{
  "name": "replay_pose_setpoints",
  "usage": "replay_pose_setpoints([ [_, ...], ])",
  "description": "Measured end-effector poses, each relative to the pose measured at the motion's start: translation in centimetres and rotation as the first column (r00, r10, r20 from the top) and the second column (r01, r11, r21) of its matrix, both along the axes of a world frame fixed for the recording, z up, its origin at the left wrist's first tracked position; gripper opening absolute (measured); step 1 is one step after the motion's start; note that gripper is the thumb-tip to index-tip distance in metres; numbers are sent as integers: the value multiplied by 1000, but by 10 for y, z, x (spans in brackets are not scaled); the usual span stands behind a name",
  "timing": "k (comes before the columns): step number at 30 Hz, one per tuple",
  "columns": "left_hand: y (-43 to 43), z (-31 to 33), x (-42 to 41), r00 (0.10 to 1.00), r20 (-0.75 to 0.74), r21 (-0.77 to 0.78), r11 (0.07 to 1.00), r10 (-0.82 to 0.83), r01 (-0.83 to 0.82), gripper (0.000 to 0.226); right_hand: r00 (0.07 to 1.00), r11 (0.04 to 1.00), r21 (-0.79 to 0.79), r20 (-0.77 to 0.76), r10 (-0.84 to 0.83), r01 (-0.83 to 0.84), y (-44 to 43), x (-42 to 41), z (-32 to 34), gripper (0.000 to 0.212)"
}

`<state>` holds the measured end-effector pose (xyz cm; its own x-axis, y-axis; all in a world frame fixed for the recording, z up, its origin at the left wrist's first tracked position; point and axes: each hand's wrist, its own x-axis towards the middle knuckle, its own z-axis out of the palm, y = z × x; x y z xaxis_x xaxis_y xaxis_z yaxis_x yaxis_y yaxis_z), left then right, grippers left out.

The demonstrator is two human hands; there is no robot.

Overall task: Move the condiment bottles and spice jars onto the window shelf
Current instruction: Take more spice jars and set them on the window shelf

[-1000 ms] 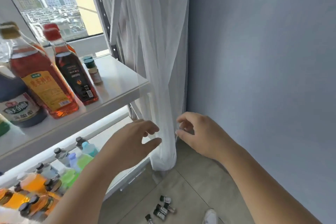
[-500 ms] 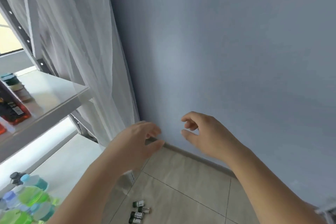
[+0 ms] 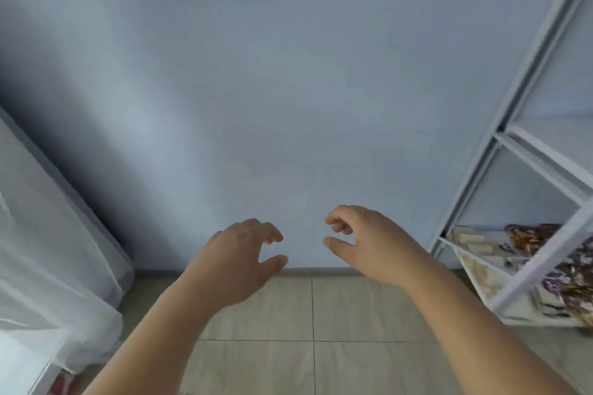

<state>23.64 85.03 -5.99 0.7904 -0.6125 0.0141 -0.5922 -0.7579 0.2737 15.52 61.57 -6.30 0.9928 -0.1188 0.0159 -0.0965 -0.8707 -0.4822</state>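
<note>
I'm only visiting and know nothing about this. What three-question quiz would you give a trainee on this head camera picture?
1. True or false: the left hand grips a bottle.
2. What stands at the right edge? A) white metal rack B) fridge C) sink
3. Fill in: both hands hover in front of a plain blue-grey ____.

Key: 1 false, it and the right hand hold nothing, fingers loosely curled; 2 A; 3 wall.
</note>
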Motion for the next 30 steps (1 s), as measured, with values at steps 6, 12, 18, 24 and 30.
replay_pose_setpoints([
  [6,-115,-7,-67,979,119,115,981,-167,154,47,990,989,-71,-60,-131,127,-97,-99,-11,39],
  [12,-210,-12,-128,937,119,134,940,-328,313,48,957,958,-84,-66,-281,276,-166,-189,-12,39],
  [18,-285,-8,-164,870,110,137,874,-480,465,48,907,907,-78,-53,-417,413,-209,-254,-13,39],
  [24,-348,-7,-181,811,123,116,820,-572,560,48,856,857,-94,-64,-514,507,-249,-283,-9,39],
  [30,-404,-7,-182,783,114,51,790,-612,611,45,834,833,-129,-65,-548,538,-302,-286,-1,41],
])
